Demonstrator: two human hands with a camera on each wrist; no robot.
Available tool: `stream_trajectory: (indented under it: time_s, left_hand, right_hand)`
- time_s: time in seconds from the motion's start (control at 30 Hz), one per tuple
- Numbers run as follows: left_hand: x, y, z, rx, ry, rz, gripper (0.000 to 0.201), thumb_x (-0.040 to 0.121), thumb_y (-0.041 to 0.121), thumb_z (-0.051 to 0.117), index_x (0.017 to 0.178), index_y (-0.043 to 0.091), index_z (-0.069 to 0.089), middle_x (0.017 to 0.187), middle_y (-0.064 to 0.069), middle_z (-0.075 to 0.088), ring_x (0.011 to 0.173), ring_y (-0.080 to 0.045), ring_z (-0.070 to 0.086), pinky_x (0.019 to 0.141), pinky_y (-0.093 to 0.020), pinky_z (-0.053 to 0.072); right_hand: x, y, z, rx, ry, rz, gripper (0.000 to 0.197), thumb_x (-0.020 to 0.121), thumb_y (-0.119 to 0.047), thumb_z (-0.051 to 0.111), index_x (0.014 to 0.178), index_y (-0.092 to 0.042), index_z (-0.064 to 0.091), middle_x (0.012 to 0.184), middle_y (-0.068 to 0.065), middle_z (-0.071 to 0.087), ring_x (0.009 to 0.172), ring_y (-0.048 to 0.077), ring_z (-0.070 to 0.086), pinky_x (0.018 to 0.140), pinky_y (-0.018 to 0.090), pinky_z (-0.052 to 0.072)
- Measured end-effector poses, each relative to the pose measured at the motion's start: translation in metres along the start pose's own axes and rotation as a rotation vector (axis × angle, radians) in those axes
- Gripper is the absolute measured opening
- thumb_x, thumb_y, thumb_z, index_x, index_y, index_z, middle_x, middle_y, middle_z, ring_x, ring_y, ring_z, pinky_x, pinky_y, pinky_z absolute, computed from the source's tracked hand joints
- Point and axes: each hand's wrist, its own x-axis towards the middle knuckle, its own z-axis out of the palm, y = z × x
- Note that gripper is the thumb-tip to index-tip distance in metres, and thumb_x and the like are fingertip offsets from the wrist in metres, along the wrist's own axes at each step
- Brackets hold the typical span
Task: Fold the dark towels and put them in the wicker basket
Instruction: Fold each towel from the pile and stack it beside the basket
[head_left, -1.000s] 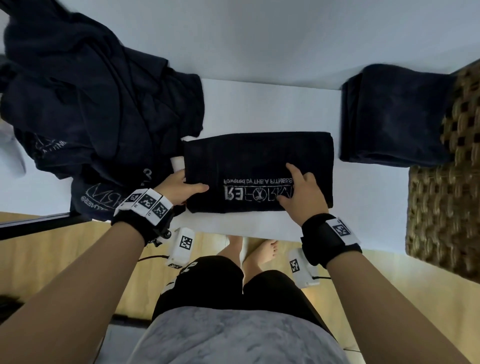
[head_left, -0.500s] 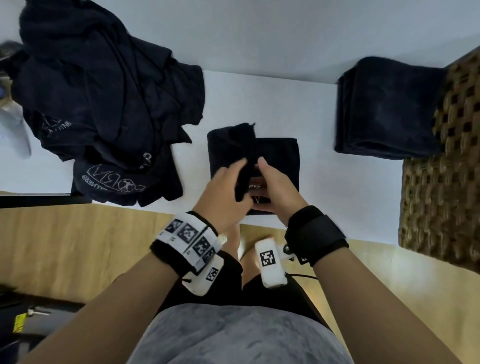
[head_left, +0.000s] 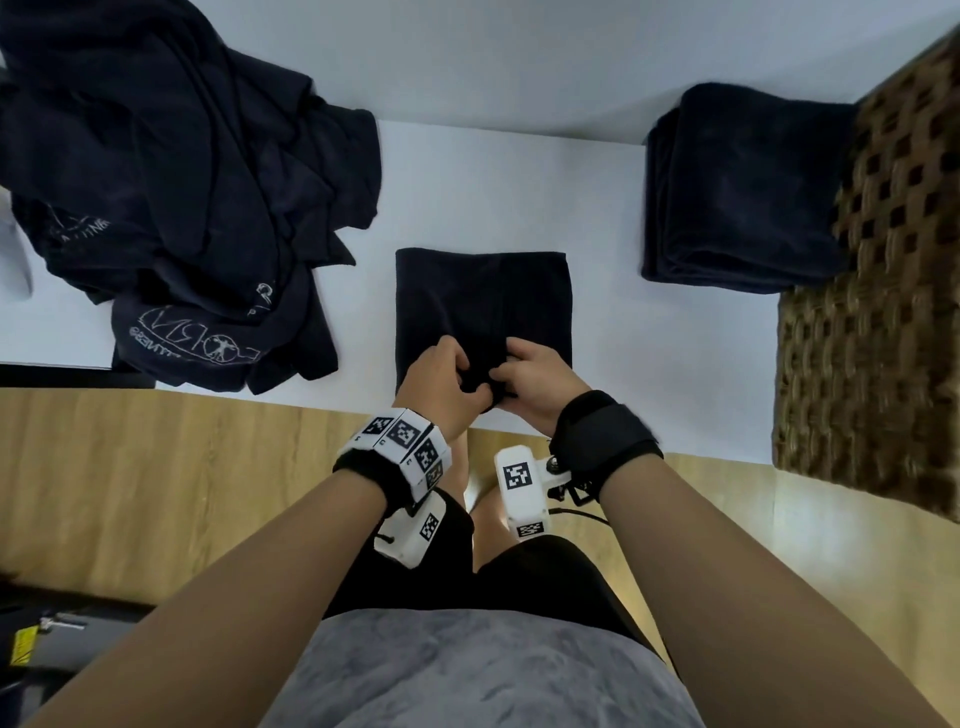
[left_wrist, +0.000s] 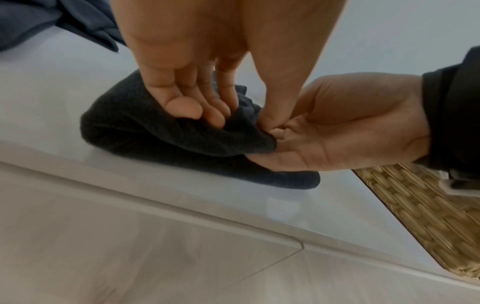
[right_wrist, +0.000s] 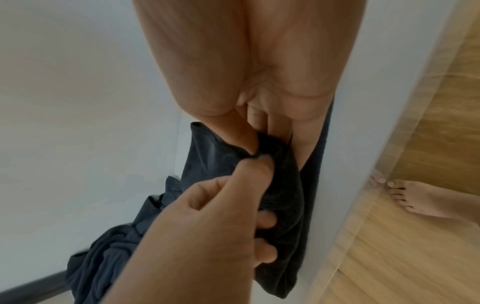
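A folded dark towel (head_left: 483, 301) lies on the white table (head_left: 675, 353) near its front edge. My left hand (head_left: 447, 379) and right hand (head_left: 530, 374) meet at its near edge, and both pinch a bunched fold of the cloth. In the left wrist view the towel (left_wrist: 145, 127) is gripped under my left fingers (left_wrist: 192, 111), with the right hand (left_wrist: 337, 131) beside them. In the right wrist view the towel (right_wrist: 280, 195) is pinched between both hands. The wicker basket (head_left: 878, 312) stands at the right, with a stack of folded dark towels (head_left: 743, 187) against it.
A heap of unfolded dark towels (head_left: 171, 176) with white print covers the table's left side. The table's front edge runs just under my hands, with wooden floor (head_left: 156, 493) and my bare feet (right_wrist: 420, 199) below it.
The long folded towel was folded in half from the left into a squarer shape. Both hands moved together to its near edge and now pinch the cloth there.
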Motion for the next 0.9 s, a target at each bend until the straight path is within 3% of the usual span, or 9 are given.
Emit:
stream_trajectory:
  time_s: [0.13, 0.23, 0.3, 0.37, 0.47, 0.57, 0.7, 0.8, 0.9]
  left_hand:
    - [-0.001, 0.005, 0.004, -0.063, 0.075, -0.020, 0.022, 0.078, 0.013, 0.068, 0.090, 0.017, 0.050, 0.079, 0.003, 0.054, 0.066, -0.012, 0.049, 0.058, -0.021, 0.039]
    - [-0.006, 0.007, -0.001, -0.243, 0.151, 0.017, 0.021, 0.077, 0.011, 0.068, 0.087, 0.022, 0.053, 0.075, 0.009, 0.056, 0.065, -0.004, 0.052, 0.058, -0.007, 0.040]
    - [-0.011, 0.006, -0.005, -0.354, 0.053, 0.065, 0.028, 0.078, 0.007, 0.065, 0.092, 0.030, 0.059, 0.086, 0.014, 0.064, 0.076, 0.001, 0.060, 0.067, -0.002, 0.042]
    - [-0.015, 0.001, -0.009, -0.321, -0.071, 0.096, 0.037, 0.080, 0.003, 0.061, 0.098, 0.035, 0.064, 0.094, 0.018, 0.067, 0.085, 0.008, 0.061, 0.073, 0.000, 0.043]
    - [-0.013, -0.009, -0.009, -0.264, -0.056, 0.035, 0.036, 0.083, -0.001, 0.057, 0.101, 0.030, 0.065, 0.093, 0.015, 0.068, 0.080, 0.002, 0.064, 0.066, -0.001, 0.043]
    - [-0.011, -0.016, -0.008, -0.345, -0.038, -0.021, 0.038, 0.086, -0.005, 0.051, 0.097, 0.029, 0.064, 0.094, 0.010, 0.069, 0.075, -0.002, 0.068, 0.064, -0.012, 0.052]
    - [-0.010, -0.023, -0.009, -0.501, -0.035, -0.057, 0.043, 0.087, -0.012, 0.045, 0.093, 0.027, 0.063, 0.096, 0.001, 0.070, 0.081, -0.008, 0.071, 0.069, -0.021, 0.055]
    - [-0.009, -0.026, -0.008, -0.548, -0.020, -0.079, 0.042, 0.087, -0.013, 0.044, 0.092, 0.024, 0.064, 0.095, -0.003, 0.070, 0.081, -0.012, 0.072, 0.069, -0.023, 0.057]
    - [-0.008, -0.029, -0.010, -0.555, 0.072, -0.099, 0.035, 0.088, -0.006, 0.048, 0.091, 0.025, 0.065, 0.092, 0.001, 0.070, 0.076, -0.011, 0.071, 0.062, -0.021, 0.055]
  right_hand:
    - [0.007, 0.009, 0.000, -0.177, 0.160, -0.079, 0.048, 0.086, 0.008, 0.061, 0.129, -0.010, 0.050, 0.113, 0.016, 0.066, 0.104, 0.030, 0.066, 0.089, 0.045, 0.057]
    - [0.008, 0.015, -0.002, -0.461, 0.346, -0.281, 0.042, 0.080, -0.004, 0.071, 0.110, -0.025, 0.049, 0.100, -0.006, 0.061, 0.092, 0.008, 0.062, 0.078, 0.021, 0.053]
    - [0.007, 0.017, -0.003, -0.542, 0.370, -0.384, 0.032, 0.081, -0.003, 0.066, 0.095, -0.027, 0.050, 0.091, -0.015, 0.057, 0.086, -0.003, 0.055, 0.069, 0.007, 0.043]
    - [0.007, 0.015, -0.005, -0.533, 0.323, -0.338, 0.023, 0.086, -0.007, 0.057, 0.085, -0.030, 0.057, 0.088, -0.013, 0.061, 0.086, 0.004, 0.060, 0.076, 0.017, 0.049]
    - [0.005, 0.008, -0.005, -0.376, 0.256, -0.155, 0.028, 0.093, -0.017, 0.048, 0.081, -0.032, 0.067, 0.099, 0.001, 0.069, 0.098, 0.024, 0.066, 0.088, 0.044, 0.057]
    - [0.003, 0.003, -0.007, -0.428, 0.169, -0.134, 0.017, 0.085, -0.024, 0.057, 0.078, -0.029, 0.071, 0.087, -0.005, 0.070, 0.090, 0.016, 0.067, 0.088, 0.040, 0.057]
    - [-0.003, 0.000, -0.015, -0.755, 0.021, -0.110, 0.024, 0.075, -0.031, 0.064, 0.053, -0.024, 0.059, 0.057, -0.010, 0.054, 0.061, 0.008, 0.052, 0.065, 0.026, 0.049]
    - [-0.009, 0.001, -0.021, -0.778, -0.053, -0.057, 0.018, 0.079, -0.036, 0.068, 0.065, -0.025, 0.072, 0.078, -0.007, 0.070, 0.083, 0.011, 0.067, 0.081, 0.029, 0.055]
    - [-0.007, 0.004, -0.026, -0.610, 0.069, -0.045, 0.032, 0.082, -0.045, 0.070, 0.074, -0.014, 0.073, 0.080, 0.001, 0.074, 0.083, 0.016, 0.072, 0.088, 0.037, 0.058]
